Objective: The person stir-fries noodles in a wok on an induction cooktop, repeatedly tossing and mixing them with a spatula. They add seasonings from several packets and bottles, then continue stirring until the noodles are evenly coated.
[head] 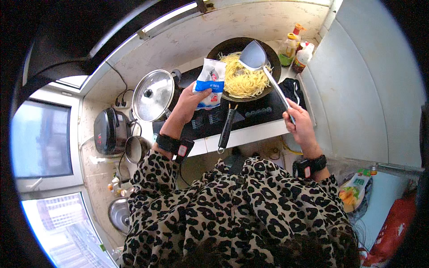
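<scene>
My left hand grips a white and blue plastic packet beside the left rim of a dark wok. Pale yellow shreds, possibly potato, lie in the wok. In my right hand is the handle of a metal wok spatula, its wide blade above the shreds and the far side of the wok. The wok stands on a black glass cooktop, and its dark handle points towards me over the counter's front edge. Whether anything lies on the blade cannot be told.
Left of the cooktop are a pot with a glass lid, a dark rice cooker and a small metal pot. Several sauce bottles stand behind right, near a black cloth. A pale panel bounds the right side.
</scene>
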`<state>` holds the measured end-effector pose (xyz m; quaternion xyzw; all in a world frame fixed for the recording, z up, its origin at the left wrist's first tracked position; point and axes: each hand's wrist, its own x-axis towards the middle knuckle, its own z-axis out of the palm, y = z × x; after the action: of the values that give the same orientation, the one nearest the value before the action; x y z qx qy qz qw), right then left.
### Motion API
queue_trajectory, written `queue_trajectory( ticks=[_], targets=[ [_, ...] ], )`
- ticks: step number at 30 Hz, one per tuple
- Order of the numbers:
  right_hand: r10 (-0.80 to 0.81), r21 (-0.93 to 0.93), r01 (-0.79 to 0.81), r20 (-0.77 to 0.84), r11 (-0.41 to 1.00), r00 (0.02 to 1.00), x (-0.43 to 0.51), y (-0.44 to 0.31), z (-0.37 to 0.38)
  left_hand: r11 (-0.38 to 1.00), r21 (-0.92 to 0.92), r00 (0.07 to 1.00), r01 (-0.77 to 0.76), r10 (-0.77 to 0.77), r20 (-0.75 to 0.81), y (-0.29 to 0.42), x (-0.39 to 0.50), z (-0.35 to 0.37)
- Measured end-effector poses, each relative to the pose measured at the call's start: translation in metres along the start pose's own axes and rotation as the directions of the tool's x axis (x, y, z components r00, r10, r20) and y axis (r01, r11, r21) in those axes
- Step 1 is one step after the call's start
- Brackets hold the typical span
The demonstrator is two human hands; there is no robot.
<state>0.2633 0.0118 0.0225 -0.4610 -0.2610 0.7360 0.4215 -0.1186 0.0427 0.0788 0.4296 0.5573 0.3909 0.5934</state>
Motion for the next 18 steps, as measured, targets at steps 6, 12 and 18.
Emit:
queue_trajectory(
  ticks=[6,12,18],
  targets=[
    [0.179,0.241,-0.213,0.157,0.947,0.971,-0.028,-0.004,0.003,0.986,0.149,0.994,0.070,-0.082,0.074,0.011,0.035,0.009],
    [0.167,0.278,-0.217,0.194,0.936,0.967,-0.039,0.005,0.010,0.964,0.222,0.982,0.145,-0.168,0.086,0.008,0.057,0.011],
    [0.178,0.276,-0.225,0.186,0.935,0.966,-0.046,0.003,0.008,0.977,0.175,0.980,0.119,-0.144,0.138,0.005,0.060,0.010]
  ],
)
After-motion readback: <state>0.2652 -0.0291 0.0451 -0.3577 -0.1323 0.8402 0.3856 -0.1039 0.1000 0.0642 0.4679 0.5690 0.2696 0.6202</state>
